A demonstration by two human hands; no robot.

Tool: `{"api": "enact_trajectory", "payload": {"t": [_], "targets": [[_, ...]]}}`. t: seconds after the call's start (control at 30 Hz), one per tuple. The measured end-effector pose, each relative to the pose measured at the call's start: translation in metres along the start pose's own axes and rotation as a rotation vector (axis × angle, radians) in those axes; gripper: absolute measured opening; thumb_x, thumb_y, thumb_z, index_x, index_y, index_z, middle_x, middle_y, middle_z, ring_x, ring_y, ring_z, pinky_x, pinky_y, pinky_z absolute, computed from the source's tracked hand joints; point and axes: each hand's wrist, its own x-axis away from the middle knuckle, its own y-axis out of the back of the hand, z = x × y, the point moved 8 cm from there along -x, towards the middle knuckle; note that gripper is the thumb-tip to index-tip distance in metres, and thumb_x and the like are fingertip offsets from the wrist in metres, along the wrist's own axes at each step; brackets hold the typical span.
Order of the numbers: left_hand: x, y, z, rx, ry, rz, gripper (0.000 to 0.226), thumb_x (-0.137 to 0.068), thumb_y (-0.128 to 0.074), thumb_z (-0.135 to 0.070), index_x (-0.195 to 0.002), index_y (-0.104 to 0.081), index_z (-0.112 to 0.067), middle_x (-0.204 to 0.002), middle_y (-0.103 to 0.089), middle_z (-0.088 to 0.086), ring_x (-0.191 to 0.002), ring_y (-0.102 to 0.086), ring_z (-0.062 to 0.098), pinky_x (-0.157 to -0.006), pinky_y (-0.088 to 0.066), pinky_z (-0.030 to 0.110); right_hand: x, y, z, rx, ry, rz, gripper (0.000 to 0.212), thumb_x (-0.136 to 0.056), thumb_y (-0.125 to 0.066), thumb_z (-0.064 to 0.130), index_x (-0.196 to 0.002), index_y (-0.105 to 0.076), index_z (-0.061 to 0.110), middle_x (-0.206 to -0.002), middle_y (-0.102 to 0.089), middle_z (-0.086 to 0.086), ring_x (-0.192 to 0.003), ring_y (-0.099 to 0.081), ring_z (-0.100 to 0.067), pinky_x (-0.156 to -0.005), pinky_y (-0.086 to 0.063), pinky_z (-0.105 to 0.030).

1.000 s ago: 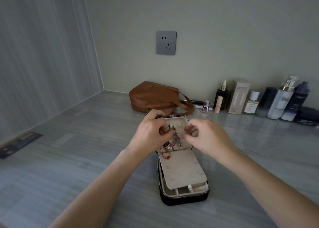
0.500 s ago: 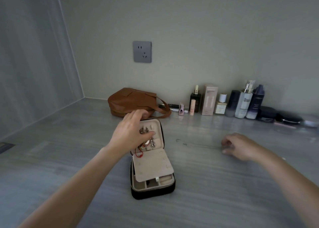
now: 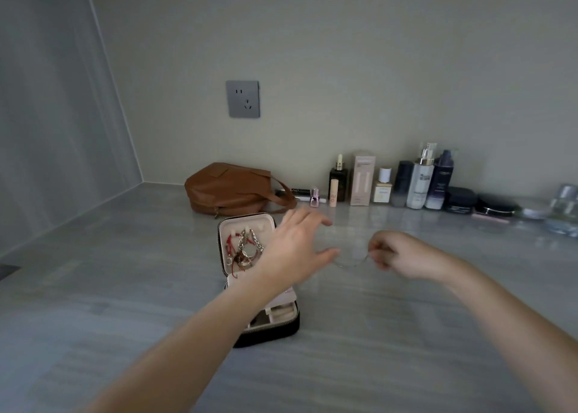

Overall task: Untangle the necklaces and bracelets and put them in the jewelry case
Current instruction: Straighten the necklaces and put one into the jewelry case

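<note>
1 thin chain (image 3: pixel 350 264) hangs from the pinching right hand (image 3: pixel 397 254), beside the spread left hand (image 3: pixel 297 250).

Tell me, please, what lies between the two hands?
Head view: a thin silver chain sags between the left hand and the right hand, which pinches it.

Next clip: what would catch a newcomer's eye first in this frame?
The two hands over the grey counter: the right hand pinches a thin silver chain, and the open left hand reaches toward its other end. Under the left forearm, the open jewelry case shows silver chains and red cords hanging in its raised lid. A brown bag and a row of cosmetics bottles line the back wall.
</note>
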Motion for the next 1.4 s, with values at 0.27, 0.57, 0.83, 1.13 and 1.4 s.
{"api": "enact_trajectory", "payload": {"t": [0.27,0.57,0.83,1.13,1.4], "targets": [[-0.001,-0.057,-0.028,0.681,0.279,0.293,0.053,-0.075,-0.075,-0.021,-0.120,-0.047,-0.013,-0.111,-0.062,-0.005,-0.105,-0.057,0.004,-0.085,-0.044,0.011,0.015,0.029,0.060,-0.422,0.106,-0.074,0.016,-0.087,-0.057,0.002,-0.079,-0.055,0.016,-0.068,-0.066,0.001,-0.063,-0.061,-0.007,-0.069,-0.051,-0.023],[0.021,-0.020,0.000,0.976,0.396,0.233,0.019,-0.089,-0.053,-0.001,-0.076,-0.060,-0.013,-0.052,-0.061,-0.006,-0.049,-0.058,0.004,-0.059,-0.050,0.014,0.010,0.040,0.071,-0.907,0.033,-0.237,0.018,-0.088,-0.053,-0.001,-0.080,-0.054,0.015,-0.071,-0.062,-0.005,-0.064,-0.057,-0.013,-0.063,-0.048,-0.023],[0.026,0.040,0.041,0.764,0.397,0.235,0.022,-0.093,-0.052,-0.013,-0.073,-0.062,-0.009,-0.060,-0.058,-0.004,-0.047,-0.046,0.006,-0.043,-0.033,0.014,-0.005,0.031,0.079,-1.010,-0.047,-0.290,0.016,-0.087,-0.054,0.000,-0.083,-0.058,0.014,-0.060,-0.065,0.002,-0.053,-0.058,-0.007,-0.055,-0.047,-0.022],[0.017,0.063,0.053,0.589,0.347,0.257,0.019,-0.094,-0.049,-0.013,-0.078,-0.059,-0.011,-0.066,-0.059,0.001,-0.046,-0.052,0.000,-0.045,-0.038,0.010,-0.027,-0.019,0.131,-0.601,0.147,-0.059,0.011,-0.085,-0.063,0.022,-0.093,-0.067,0.016,-0.085,-0.066,0.004,-0.080,-0.058,-0.005,-0.073,-0.041,-0.014],[0.020,0.063,0.084,0.218,0.290,0.071,0.015,-0.087,-0.061,-0.023,-0.083,-0.069,-0.012,-0.080,-0.064,-0.003,-0.069,-0.054,0.002,-0.070,-0.043,0.025,-0.057,-0.053,0.137,-0.604,0.159,-0.031,0.018,-0.079,-0.068,0.008,-0.069,-0.064,0.022,-0.064,-0.063,0.011,-0.056,-0.054,0.008,-0.066,-0.041,-0.017]]}}
